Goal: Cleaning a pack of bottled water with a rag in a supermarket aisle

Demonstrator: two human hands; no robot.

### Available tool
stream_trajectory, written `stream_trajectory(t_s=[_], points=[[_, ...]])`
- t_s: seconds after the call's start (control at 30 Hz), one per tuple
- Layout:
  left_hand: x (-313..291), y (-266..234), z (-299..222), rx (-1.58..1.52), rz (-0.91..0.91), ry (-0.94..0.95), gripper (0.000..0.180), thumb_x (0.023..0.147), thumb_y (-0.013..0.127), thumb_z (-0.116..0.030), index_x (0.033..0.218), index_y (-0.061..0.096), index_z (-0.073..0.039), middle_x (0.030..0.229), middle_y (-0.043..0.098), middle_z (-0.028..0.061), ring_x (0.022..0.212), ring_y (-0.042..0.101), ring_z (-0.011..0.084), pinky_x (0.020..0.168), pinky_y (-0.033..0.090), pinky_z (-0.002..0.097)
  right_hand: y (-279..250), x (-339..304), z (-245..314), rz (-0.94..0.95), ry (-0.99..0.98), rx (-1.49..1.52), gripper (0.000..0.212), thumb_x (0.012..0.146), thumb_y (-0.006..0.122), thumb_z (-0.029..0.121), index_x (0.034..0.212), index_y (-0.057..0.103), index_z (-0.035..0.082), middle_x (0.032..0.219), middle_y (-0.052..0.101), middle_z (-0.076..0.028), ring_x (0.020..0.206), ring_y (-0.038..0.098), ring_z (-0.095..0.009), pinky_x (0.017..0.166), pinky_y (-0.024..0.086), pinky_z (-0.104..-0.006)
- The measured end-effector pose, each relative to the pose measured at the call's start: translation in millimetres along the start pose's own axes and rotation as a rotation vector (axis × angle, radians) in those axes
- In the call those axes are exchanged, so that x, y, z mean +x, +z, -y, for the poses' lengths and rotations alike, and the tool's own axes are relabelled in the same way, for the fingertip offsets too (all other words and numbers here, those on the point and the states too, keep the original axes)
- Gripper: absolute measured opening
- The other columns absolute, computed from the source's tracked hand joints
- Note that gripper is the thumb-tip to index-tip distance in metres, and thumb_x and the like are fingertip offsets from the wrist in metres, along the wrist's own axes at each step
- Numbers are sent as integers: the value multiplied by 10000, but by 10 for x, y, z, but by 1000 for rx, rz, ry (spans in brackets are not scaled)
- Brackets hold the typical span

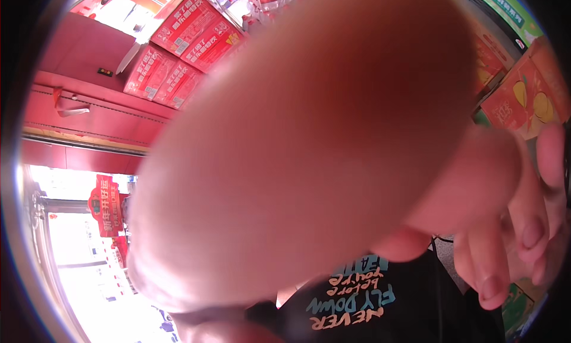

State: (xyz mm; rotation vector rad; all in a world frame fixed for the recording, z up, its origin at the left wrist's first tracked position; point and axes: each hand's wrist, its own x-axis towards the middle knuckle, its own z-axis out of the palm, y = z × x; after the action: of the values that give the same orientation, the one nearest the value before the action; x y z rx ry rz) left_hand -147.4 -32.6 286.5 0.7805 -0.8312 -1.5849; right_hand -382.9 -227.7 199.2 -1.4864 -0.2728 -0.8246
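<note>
A large, blurred hand, which I take for my left hand (285, 176), is very close and covers the middle of the view. Its fingers cannot be made out, so what it holds, if anything, is hidden. At the right edge are the bent fingers of what appears to be my right hand (505, 242). They are spread apart with nails showing, and no object is visible among them. Below both hands is my black shirt (357, 307) with coloured lettering. A dark band or cuff (238, 312) crosses near the bottom, beside blurred skin.
Stacked red cartons (184, 46) stand at the upper left, beside a red panel (89, 46). A red hanging sign (108, 206) is in front of a bright opening at the left. Fruit-printed boxes (526, 96) sit at the upper right.
</note>
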Motion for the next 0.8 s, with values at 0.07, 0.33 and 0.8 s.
stream_trajectory(t_s=[0.07,0.33,0.8], points=[[19,-40,-113,-112,44,-165,576,1131,140,-607,1384,472,-210,1412,422,106,1186,406,360,1006,333,651,-48,-46,28,-1,10,13,465,966,578,107,1393,540,-71,1198,660,-166,1041,677,-264,938,513,-381],[-35,209,113,-169,-168,-6,635,1119,98,-655,1312,489,-194,1289,437,100,1163,381,360,987,333,676,-36,-4,3,15,27,47,500,962,599,131,1412,528,-74,1205,658,-168,1038,675,-261,927,515,-378],[-417,-20,345,458,-308,356,749,1108,519,-161,1718,115,-322,1321,534,108,922,537,214,850,552,359,71,33,-83,57,112,96,567,954,636,172,1445,508,-79,1217,655,-171,1032,671,-257,907,517,-372]])
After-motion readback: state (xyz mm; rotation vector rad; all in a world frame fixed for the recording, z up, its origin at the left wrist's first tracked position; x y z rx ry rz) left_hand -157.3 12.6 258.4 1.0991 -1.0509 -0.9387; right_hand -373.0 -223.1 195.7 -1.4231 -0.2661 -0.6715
